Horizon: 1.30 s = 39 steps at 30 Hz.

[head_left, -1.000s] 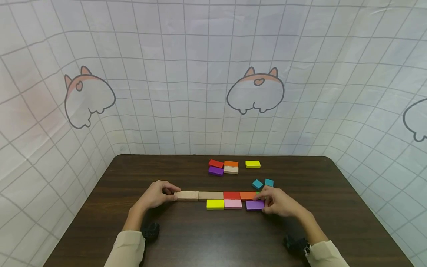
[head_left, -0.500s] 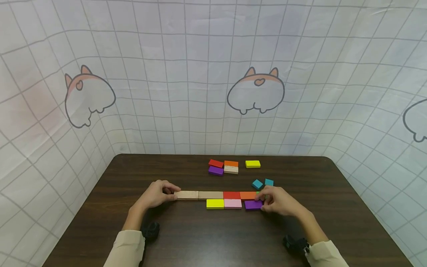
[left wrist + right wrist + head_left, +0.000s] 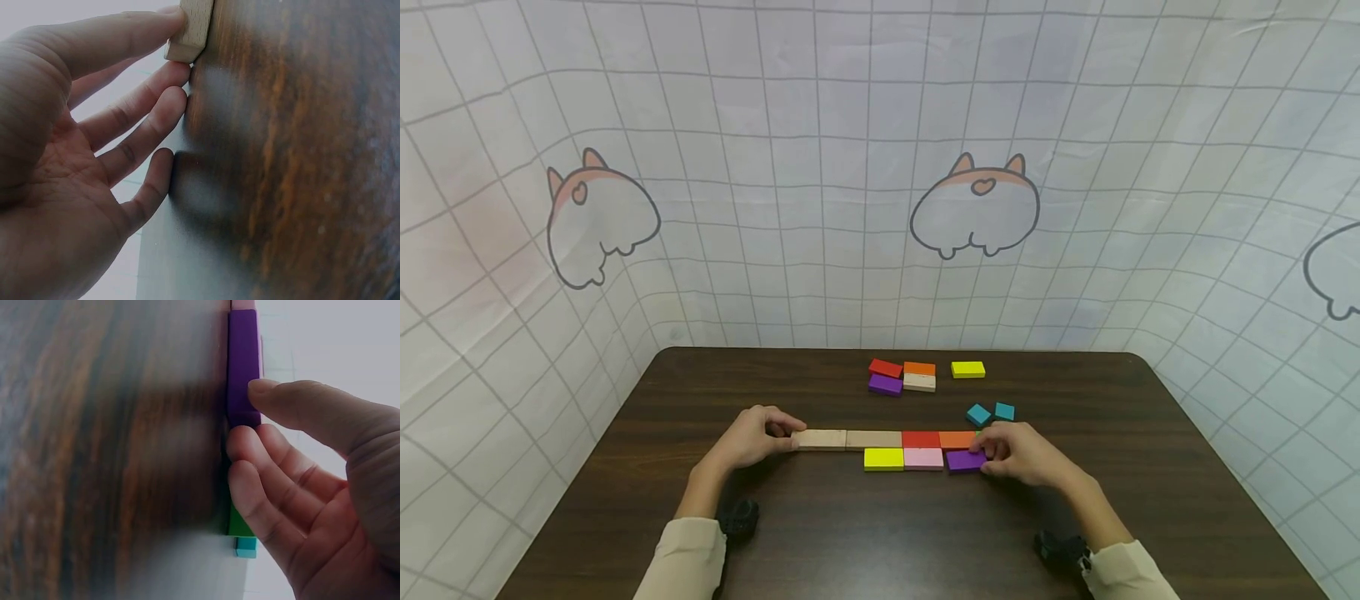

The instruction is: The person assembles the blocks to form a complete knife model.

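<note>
In the head view, my left hand (image 3: 760, 437) pinches the left end of a plain wooden block (image 3: 820, 440). Its thumb lies along the near side of that block's end (image 3: 190, 31). Rightward from it runs a row: a second plain wooden block (image 3: 874, 439), a red block (image 3: 921, 439), an orange block (image 3: 957, 439) and a green block (image 3: 240, 522), mostly hidden behind my right hand. My right hand (image 3: 1026, 454) holds a purple block (image 3: 965, 462) at its right end, thumb on the near face. A small gap parts it from the pink block (image 3: 923, 459); a yellow block (image 3: 883, 459) adjoins the pink one.
Farther back on the dark wooden table (image 3: 880, 533) lie a red block (image 3: 886, 367), another purple block (image 3: 886, 385), an orange block (image 3: 919, 368), a pale block (image 3: 919, 382) and a yellow block (image 3: 967, 370). Two small blue blocks (image 3: 978, 415) sit behind the right hand.
My right hand has slid the purple block a short way left toward the pink one, and the block is now slightly tilted. The left hand stays on the wooden block.
</note>
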Tool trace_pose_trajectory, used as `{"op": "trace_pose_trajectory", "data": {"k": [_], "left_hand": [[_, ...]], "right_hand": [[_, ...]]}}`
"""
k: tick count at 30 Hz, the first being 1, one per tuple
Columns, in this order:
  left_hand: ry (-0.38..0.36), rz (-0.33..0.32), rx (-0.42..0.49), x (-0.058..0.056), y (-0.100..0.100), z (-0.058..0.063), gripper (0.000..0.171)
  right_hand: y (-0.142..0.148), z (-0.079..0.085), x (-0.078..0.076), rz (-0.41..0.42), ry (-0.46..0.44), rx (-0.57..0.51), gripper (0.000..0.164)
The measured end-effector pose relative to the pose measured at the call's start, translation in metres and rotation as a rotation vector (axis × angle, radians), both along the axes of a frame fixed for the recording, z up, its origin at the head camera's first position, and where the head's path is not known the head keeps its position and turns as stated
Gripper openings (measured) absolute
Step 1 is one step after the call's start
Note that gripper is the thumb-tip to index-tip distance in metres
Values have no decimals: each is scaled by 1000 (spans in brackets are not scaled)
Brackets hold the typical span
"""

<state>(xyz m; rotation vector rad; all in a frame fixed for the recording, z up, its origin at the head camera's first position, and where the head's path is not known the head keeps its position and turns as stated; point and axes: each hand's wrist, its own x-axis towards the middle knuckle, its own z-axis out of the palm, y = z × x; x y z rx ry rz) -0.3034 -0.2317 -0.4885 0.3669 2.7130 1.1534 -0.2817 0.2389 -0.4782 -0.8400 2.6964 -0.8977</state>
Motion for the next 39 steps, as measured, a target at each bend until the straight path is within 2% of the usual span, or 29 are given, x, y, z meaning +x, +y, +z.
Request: {"op": "trace_pose_trajectory", "data": {"k": [30,39], "left_hand": [[-3,-4,3,0,-1,-1,19],[6,-8,0,0,0,0,19]], "right_hand": [[-8,1,0,-31,-32,4,19],[-3,9,-5,-31,-41,11,18]]}}
